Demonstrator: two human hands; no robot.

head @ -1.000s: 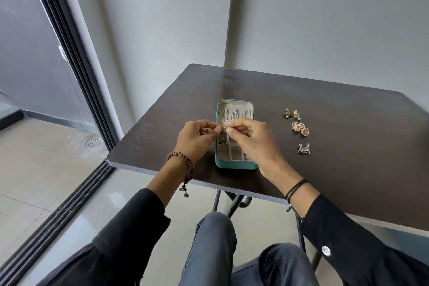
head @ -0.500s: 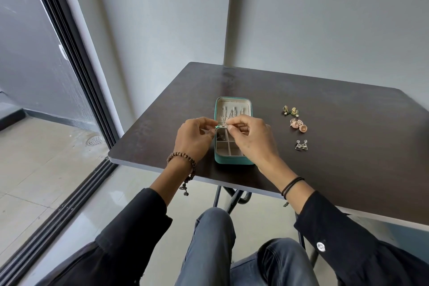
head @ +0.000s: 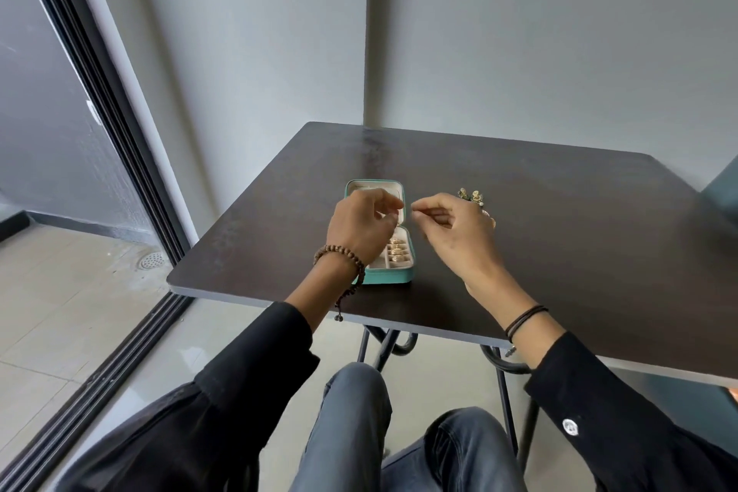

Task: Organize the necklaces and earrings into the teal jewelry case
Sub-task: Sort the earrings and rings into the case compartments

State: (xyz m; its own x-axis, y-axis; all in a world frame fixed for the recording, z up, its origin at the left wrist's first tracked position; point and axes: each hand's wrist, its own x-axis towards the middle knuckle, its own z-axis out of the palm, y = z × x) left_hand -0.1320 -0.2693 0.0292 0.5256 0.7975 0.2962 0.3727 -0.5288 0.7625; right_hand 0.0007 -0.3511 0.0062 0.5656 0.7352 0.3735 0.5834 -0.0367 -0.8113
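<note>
The dark table point(head: 559, 232) takes up most of what I look down on, one far corner pushed into the angle of the grey walls. My black sleeves and grey-trousered knees sit below its near edge.

The teal jewelry case point(head: 393, 279) lies open on the left half of the table, close to the near edge and well in from the left edge. Its lid is laid back toward the far edge, the cream lining facing up.

My left hand point(head: 359, 230) hovers right over the case and hides its middle. The fingers are curled, with thumb and forefinger drawn together above the lid's right rim. My right hand point(head: 459, 240) hangs just to the right of the case, above bare table, and its fingers are curled in the same way. Its fingertips point(head: 414, 212) point at the left hand's, a small gap between the two pinches. Whether either pinch grasps a fine chain or nothing at all, I cannot tell – it is too small to make out.

A brown bead bracelet point(head: 339, 252) circles my left wrist, and black cords point(head: 525, 318) my right.

Inside the case, gold pieces point(head: 397, 252) fill the compartments by its right wall, just below my left hand. A pair of green-gold earrings point(head: 471, 196) lies on the table just beyond my right hand's knuckles – outside the case.
</note>
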